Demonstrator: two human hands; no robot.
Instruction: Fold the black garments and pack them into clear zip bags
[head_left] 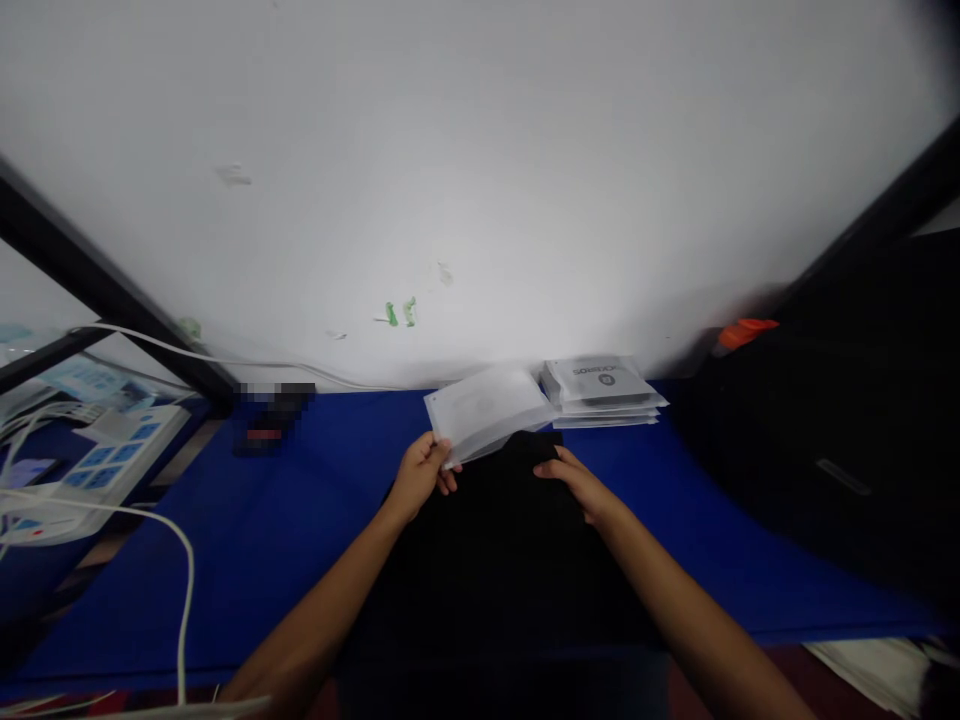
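My left hand is closed on the left edge of a frosted white plastic pouch, its thumb on top. The pouch tilts over the far edge of a black fabric item, which spreads in front of me; its kind is too dark to make out. On the right, my right hand grips the top edge of this black fabric, thumb over it. Just beyond that hand lies a stack of similar packed pouches, the top one with dark print and a round logo.
A blue table cover lies beneath everything. At right stands a large black bag with an orange object behind it. White power strips and cables are at left, near a blurred dark object. A white wall rises behind.
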